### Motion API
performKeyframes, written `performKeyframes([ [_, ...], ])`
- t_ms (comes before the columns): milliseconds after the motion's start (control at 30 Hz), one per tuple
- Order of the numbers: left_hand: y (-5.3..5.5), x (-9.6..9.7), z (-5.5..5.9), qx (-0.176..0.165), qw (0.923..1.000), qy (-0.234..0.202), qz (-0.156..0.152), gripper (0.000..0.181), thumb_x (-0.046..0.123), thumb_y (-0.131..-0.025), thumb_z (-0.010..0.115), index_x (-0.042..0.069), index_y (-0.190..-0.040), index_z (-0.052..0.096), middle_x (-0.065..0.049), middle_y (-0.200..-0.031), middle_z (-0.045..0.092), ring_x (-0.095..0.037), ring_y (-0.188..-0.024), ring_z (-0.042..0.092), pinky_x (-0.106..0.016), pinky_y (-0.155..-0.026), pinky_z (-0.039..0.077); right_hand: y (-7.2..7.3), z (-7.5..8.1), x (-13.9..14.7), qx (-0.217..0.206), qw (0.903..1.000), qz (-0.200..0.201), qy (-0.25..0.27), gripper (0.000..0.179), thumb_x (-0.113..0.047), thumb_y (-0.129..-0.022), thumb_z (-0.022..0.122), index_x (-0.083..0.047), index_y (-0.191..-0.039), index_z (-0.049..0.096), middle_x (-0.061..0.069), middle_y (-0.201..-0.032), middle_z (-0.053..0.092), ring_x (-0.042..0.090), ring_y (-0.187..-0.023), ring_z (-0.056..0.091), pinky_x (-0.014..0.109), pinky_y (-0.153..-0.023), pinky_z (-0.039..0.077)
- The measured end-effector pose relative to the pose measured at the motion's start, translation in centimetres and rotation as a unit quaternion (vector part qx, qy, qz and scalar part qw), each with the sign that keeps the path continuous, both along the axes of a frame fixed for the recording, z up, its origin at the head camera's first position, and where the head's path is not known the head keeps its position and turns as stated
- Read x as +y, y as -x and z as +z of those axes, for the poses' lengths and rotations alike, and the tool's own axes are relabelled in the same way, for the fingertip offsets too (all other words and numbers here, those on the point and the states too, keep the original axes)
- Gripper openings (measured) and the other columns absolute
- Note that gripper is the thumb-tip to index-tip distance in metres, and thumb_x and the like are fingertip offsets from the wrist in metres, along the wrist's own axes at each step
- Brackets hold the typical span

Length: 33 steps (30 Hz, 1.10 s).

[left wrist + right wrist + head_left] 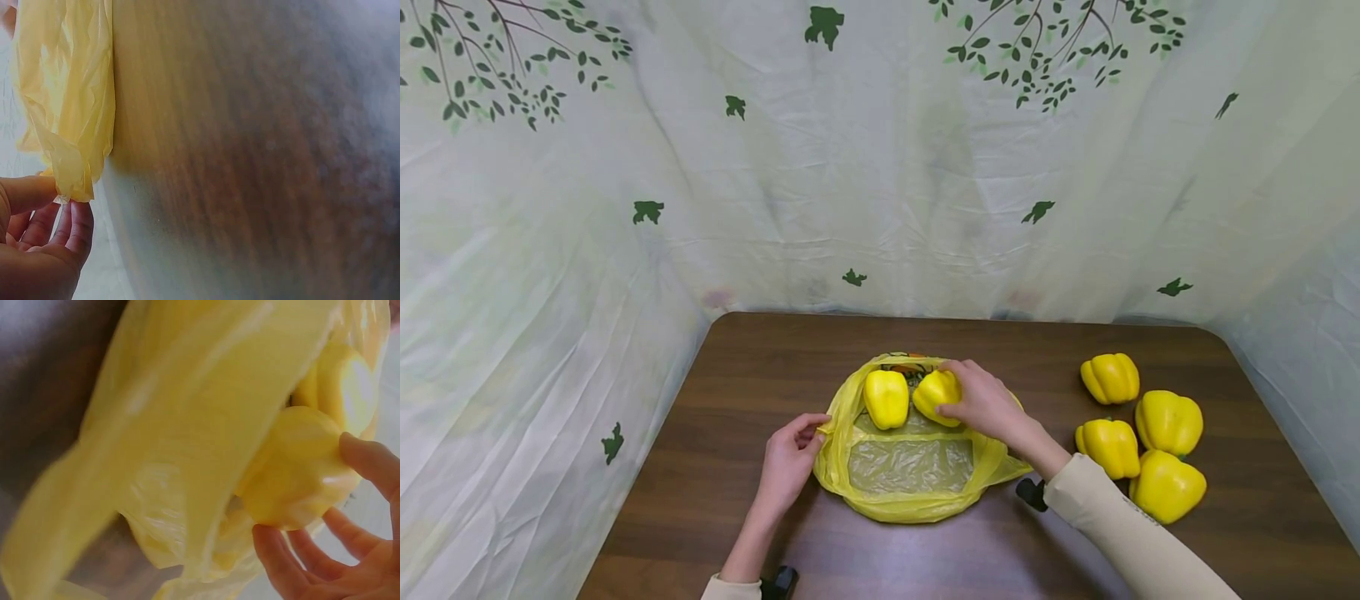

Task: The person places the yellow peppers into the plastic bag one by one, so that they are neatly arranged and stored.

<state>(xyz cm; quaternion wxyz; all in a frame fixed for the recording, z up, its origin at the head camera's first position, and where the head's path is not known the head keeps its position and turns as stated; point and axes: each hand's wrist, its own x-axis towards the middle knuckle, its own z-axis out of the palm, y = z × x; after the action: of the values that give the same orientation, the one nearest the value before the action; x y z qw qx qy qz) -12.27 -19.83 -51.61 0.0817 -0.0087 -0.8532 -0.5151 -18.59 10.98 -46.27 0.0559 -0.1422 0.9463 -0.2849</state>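
Observation:
A yellow plastic bag (912, 507) lies spread open on the table, its mouth facing up. Inside it, toward the back, sits one yellow bell pepper (886, 400). Just right of that, my right hand (988, 404) grips a second yellow bell pepper (937, 397) within the bag's mouth. The right wrist view shows thumb and fingers around this held pepper (300, 469), close against the other one (344, 387). My left hand (790, 458) pinches the bag's left edge; in the left wrist view the thumb and fingers hold a gathered corner of the bag (74, 169).
Several yellow bell peppers (1168, 422) stand grouped on the right side of the brown wooden table (760, 358). A bag handle (1009, 471) spreads out beneath my right forearm. A pale cloth with leaf prints (880, 167) hangs behind the table and along its sides.

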Motion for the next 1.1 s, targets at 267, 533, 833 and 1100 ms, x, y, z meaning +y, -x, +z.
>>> performKeyframes([
  [267, -0.2, 0.1, 0.2, -0.005, 1.0, -0.001, 0.001, 0.026, -0.011, -0.085, 0.065, 0.006, -0.103, 0.074, -0.007, -0.09, 0.069, -0.019, -0.076, 0.061, -0.028, -0.067, 0.051, 0.3, 0.5, -0.9, -0.016, 0.9992, 0.003, -0.035, 0.065, -0.034, -0.078, 0.083, -0.01, -0.133, 0.057, 0.011, -0.12, 0.058, 0.025, -0.098, 0.058, 0.049, -0.089, 0.047],
  [533, -0.2, 0.1, 0.4, -0.01, 0.9999, 0.002, 0.001, 0.027, -0.01, -0.085, 0.065, 0.007, -0.104, 0.073, -0.007, -0.09, 0.069, -0.019, -0.075, 0.06, -0.028, -0.066, 0.051, 0.4, 0.9, -1.2, -0.017, 0.9985, 0.018, -0.048, 0.065, -0.035, -0.079, 0.082, -0.009, -0.133, 0.057, 0.011, -0.119, 0.058, 0.025, -0.098, 0.058, 0.049, -0.089, 0.047],
  [833, -0.1, 0.0, 0.4, -0.01, 0.9999, 0.006, 0.003, 0.027, -0.01, -0.086, 0.065, 0.007, -0.105, 0.073, -0.006, -0.091, 0.069, -0.019, -0.076, 0.06, -0.028, -0.068, 0.051, 1.0, 2.2, -1.1, -0.039, 0.9923, 0.081, -0.085, 0.064, -0.023, -0.082, 0.078, -0.003, -0.138, 0.053, 0.016, -0.126, 0.057, 0.026, -0.103, 0.058, 0.044, -0.088, 0.049],
  [1100, -0.3, 0.1, 0.5, -0.012, 0.9999, 0.005, 0.003, 0.027, -0.01, -0.085, 0.065, 0.007, -0.105, 0.073, -0.007, -0.093, 0.069, -0.02, -0.077, 0.06, -0.028, -0.068, 0.051, 1.2, 2.4, -1.2, -0.042, 0.9928, 0.078, -0.081, 0.065, -0.026, -0.08, 0.081, -0.002, -0.135, 0.055, 0.014, -0.12, 0.06, 0.023, -0.096, 0.057, 0.041, -0.083, 0.049],
])
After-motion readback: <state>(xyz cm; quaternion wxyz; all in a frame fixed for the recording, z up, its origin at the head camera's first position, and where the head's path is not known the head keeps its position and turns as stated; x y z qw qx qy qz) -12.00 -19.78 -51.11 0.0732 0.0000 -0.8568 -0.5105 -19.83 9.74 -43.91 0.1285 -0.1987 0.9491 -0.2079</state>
